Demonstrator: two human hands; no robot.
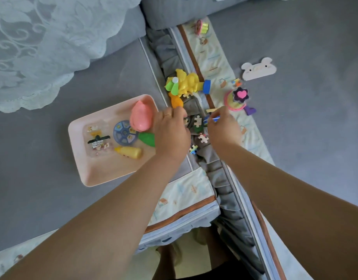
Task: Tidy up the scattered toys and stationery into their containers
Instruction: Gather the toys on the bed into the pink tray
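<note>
A pink tray (97,172) lies on the grey sofa at the left, holding a pink egg-shaped toy (142,116), a blue disc (124,132), a green piece (147,138), a yellow tube (130,152) and a clear packet (97,141). My left hand (172,130) reaches with curled fingers to several jigsaw pieces (197,119) in the gap between cushions; what it holds is hidden. My right hand (223,126) pinches a small blue-and-white striped piece (215,118) above the same pile. More puzzle pieces (203,138) lie below.
A yellow toy with green fan blades (184,82) and an orange piece (176,102) lie above the hands. At the right sit a pink ring toy with a dark flower (237,98), a purple piece (250,110), and a white cloud-shaped case (259,69). A lace cover (32,47) drapes far left.
</note>
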